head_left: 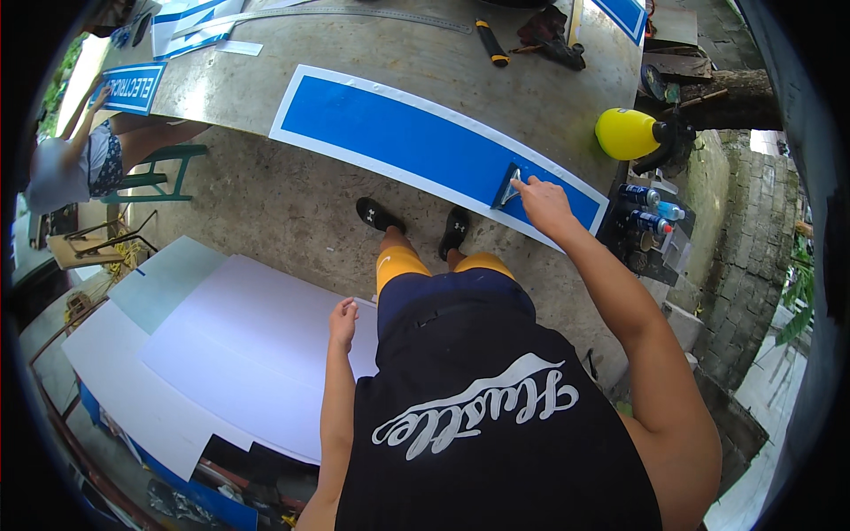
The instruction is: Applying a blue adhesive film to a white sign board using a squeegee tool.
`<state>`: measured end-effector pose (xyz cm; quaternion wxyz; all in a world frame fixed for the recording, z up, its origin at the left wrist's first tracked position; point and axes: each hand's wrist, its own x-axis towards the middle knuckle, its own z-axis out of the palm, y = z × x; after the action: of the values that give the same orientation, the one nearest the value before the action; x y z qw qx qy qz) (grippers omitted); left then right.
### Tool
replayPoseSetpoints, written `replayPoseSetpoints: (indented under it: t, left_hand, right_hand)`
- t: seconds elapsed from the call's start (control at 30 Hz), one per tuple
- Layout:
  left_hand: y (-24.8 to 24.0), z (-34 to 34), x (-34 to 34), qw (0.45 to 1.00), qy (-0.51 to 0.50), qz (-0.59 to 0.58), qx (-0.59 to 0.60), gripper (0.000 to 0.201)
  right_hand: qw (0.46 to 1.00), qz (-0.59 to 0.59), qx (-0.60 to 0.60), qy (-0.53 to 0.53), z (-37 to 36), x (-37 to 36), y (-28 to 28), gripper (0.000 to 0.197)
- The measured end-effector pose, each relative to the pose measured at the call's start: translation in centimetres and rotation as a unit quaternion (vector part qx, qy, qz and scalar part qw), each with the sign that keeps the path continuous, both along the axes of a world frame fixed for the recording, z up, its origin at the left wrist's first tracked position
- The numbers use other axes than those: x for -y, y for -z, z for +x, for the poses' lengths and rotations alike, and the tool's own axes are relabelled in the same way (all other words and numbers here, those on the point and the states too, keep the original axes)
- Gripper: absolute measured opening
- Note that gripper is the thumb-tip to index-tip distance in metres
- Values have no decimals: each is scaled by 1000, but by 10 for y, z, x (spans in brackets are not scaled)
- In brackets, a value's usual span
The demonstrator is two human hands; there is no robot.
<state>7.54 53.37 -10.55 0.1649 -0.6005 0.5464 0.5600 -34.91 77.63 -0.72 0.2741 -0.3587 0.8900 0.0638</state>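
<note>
My right hand grips a small squeegee with a dark blade. Its blade rests on a long blue panel with a white border, near the panel's right end. The panel lies along the near edge of a grey metal table. Away from the table, my left hand hangs by my left side with its fingers loosely bent and nothing visible in them.
A yellow spray bottle stands at the table's right, above several cans. A cutter knife and a long steel ruler lie on the far side. White sheets are stacked behind me. At left, a person handles a blue sign.
</note>
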Motion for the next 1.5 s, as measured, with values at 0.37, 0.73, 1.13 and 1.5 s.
replayPoseSetpoints:
  t: [0.37,0.73,1.13,1.5]
  left_hand:
    - [-13,7,17,996,-78,-38,-38,36]
    - [22,46,32,996,-70,26,46,38]
    - [-12,-62,83,994,7,-29,-102,38]
    - [7,38,31,997,-61,6,41,38]
  right_hand:
    - [980,-177,-49,-73,-59,226,47,27]
    - [996,-65,-54,-33,-42,65,21,33]
    - [991,-123,-24,-52,-9,126,1,35]
    - [996,-81,-27,-25,6,12,13,39]
